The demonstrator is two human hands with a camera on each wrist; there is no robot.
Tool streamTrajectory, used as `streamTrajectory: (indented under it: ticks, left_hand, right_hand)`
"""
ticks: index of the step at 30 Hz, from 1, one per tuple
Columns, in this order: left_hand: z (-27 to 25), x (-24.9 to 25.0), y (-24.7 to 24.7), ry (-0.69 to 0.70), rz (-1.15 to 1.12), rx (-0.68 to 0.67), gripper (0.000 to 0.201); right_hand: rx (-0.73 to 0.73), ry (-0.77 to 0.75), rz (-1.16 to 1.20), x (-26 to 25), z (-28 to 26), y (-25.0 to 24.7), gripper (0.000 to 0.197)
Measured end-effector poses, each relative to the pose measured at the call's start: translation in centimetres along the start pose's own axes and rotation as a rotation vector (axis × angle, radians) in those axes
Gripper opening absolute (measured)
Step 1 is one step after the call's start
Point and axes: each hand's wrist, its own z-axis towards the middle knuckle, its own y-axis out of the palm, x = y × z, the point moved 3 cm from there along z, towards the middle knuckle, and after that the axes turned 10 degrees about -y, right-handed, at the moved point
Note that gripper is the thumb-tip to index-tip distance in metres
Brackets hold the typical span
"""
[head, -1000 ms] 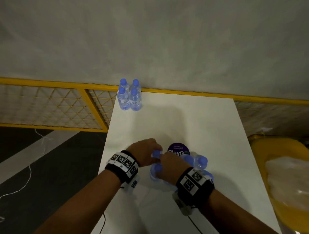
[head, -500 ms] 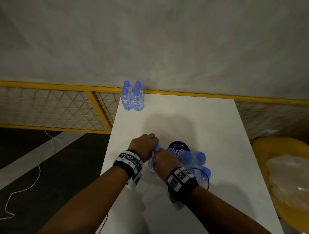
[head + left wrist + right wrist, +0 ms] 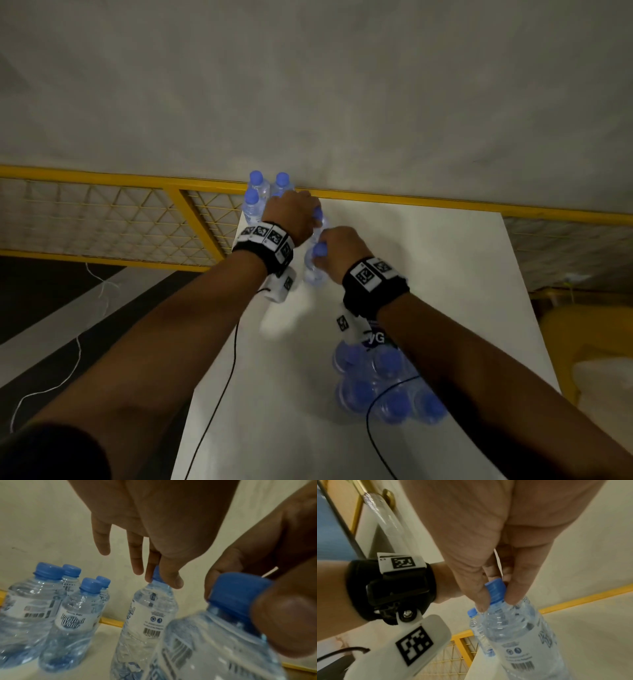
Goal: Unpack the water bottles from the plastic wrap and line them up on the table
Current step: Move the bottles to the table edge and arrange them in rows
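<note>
Several clear water bottles [image 3: 252, 205] with blue caps stand grouped at the far left corner of the white table [image 3: 428, 274]. Just right of them my left hand [image 3: 310, 219] pinches the cap of one bottle [image 3: 150, 615] between thumb and forefinger; the other fingers are straight. My right hand [image 3: 322, 257] pinches the cap of a second bottle [image 3: 522, 635], nearer to me and tilted. The plastic-wrapped pack [image 3: 383, 383] with several bottles sits near the table's front, under my right forearm. Whether the held bottles touch the table is unclear.
A yellow mesh railing [image 3: 102, 219] runs along the table's far edge and to the left, against a grey wall. A yellow object [image 3: 589, 342] sits right of the table. Black cables [image 3: 226, 377] hang from both wrists over the tabletop.
Both hands have left the pack, each carrying a bottle by its cap forward to the far left corner beside the standing group.
</note>
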Motion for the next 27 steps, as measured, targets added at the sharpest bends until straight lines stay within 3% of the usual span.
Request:
streamTrajectory:
  ticks: [7,12,16,20,22,27]
  left_hand:
    - [9.5,-2.0,2.5,-0.065,-0.006,-0.015,0.025]
    - [13.6,-3.3,4.4,-0.085,-0.047,-0.069,0.03]
    - [14.7,-3.9,5.2,-0.081,-0.086,-0.09,0.029]
    - [14.9,-4.5,5.6,-0.077,-0.17,-0.138,0.026]
    - [14.9,-4.6,5.6,-0.068,-0.186,-0.15,0.025]
    - [14.6,-4.7,5.6,-0.041,-0.195,-0.156,0.027]
  right_hand:
    - [0.013,0.043,-0.048,2.7,9.0,-0.2,0.018]
    - [0.049,0.046,-0.001,4.5,13.8,0.9,0.014]
    - [0.07,-0.003,0.01,5.1,16.2,1.2,0.016]
    - [0.088,-0.076,0.046,4.9,17.9,1.8,0.048]
    - [0.104,-0.103,0.088,4.7,18.3,2.4,0.055]
    - [0.136,-0.112,0.097,4.1,18.3,2.8,0.037]
